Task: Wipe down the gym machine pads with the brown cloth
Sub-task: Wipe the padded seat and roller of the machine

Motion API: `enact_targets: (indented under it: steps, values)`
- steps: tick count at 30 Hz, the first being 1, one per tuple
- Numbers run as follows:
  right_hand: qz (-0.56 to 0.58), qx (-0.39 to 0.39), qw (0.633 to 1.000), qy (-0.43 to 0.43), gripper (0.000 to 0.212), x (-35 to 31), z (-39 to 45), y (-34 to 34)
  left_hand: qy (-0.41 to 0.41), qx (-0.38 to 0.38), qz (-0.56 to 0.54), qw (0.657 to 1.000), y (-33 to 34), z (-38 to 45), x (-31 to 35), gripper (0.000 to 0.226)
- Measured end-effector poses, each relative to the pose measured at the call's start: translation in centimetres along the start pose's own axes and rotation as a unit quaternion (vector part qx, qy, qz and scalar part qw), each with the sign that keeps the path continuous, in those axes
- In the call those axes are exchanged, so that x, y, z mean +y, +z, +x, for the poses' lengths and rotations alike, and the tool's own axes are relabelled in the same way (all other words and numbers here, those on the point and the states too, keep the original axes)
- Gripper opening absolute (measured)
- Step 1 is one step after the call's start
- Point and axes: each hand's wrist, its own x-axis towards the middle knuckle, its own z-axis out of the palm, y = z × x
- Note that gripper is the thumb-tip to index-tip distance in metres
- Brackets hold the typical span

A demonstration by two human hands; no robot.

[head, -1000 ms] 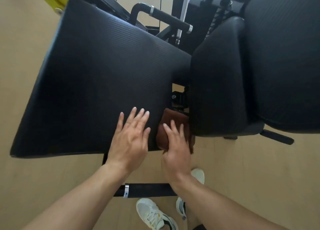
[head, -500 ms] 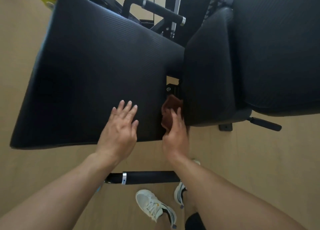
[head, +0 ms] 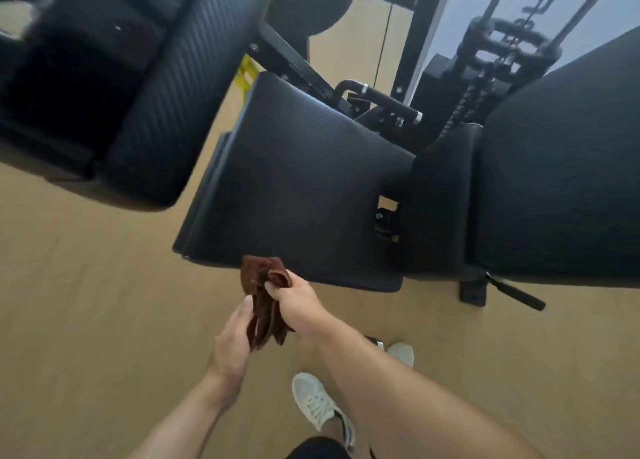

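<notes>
Right hand [head: 294, 297] grips the cloth [head: 265, 299] in a closed fist, bunched top poking out toward 12 o'clock, loose tail hanging toward 6. Left hand [head: 233, 341] comes in from 7 o'clock, fingers straight and relaxed, thumb tip touching the hanging tail; it holds nothing firmly.

Change: half a second ago the cloth was wedged in the gap between seat pad [head: 304, 188] and back pad [head: 561, 167], right hand pushing it in, left hand flat on the seat. Now both hands are off the pads and the cloth hangs in the air just in front of the seat's near edge, over the floor [head: 86, 320]. View has also swung wide: another pad [head: 145, 112], blurred, now fills 10 o'clock.

Reading: the gap pass looks finished. The two-handed gathering suggests refolding or regripping the cloth for a fresh face before the next surface. The pad at 10 o'clock is a likely candidate; cannot tell whether it has been wiped.

Other: shoe [head: 317, 403] at 6 o'clock, black handle [head: 381, 102] beyond the seat at 1 o'clock.

Risk: loose tail could slip if the grip changes hands carelessly.
</notes>
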Motion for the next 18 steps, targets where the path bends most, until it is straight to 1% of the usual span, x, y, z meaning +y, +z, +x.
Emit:
enact_targets:
  steps: [3,6,8,10,14,16,18]
  values:
    - [0.019,-0.028,0.999,-0.009,0.018,-0.9,-4.1,0.7,-0.001,-0.040,-0.082,0.996,-0.9,-3.2,2.0,0.055]
    - [0.047,-0.036,0.998,0.000,0.012,-3.0,-8.0,0.0,0.000,-0.066,-0.130,0.989,-1.8,-6.2,3.7,0.051]
    - [0.056,-0.036,0.998,0.002,0.017,-4.3,-9.7,-0.7,-0.018,-0.079,-0.159,0.984,-1.8,-7.9,4.5,0.057]
    - [0.061,-0.022,0.998,0.024,0.023,-5.4,-11.3,-0.8,-0.034,-0.072,-0.183,0.980,-1.4,-9.5,5.5,0.058]
    - [0.082,0.000,0.994,0.067,0.028,-6.3,-12.9,-0.6,-0.060,-0.022,-0.194,0.979,-0.5,-11.5,6.5,0.050]
    - [0.086,-0.001,0.992,0.088,0.029,-6.4,-13.4,-0.6,-0.066,0.037,-0.203,0.976,-0.3,-12.0,6.8,0.045]
    - [0.091,0.000,0.990,0.105,0.031,-6.7,-13.7,-0.4,-0.077,0.107,-0.221,0.966,-0.5,-12.0,6.6,0.044]
